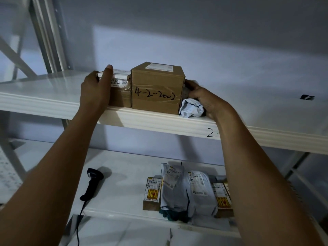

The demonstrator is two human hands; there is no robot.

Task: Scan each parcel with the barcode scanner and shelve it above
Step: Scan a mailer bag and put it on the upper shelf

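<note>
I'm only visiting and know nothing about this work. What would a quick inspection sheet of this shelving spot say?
Surface: white upper shelf and lower shelf, both bearing parcels.
Job's things: hand-marked cardboard box, small box and crumpled mailer bag side by side on the upper shelf; barcode scanner lying on the lower shelf, left of several waiting parcels.
Clutter: small dark object on the upper shelf, too small to identify.
Hands: left hand grips the small box; right hand grips the mailer bag.
Cables: scanner cable drops over the lower shelf's front edge.
Surroundings: pale wall, metal upright.
</note>
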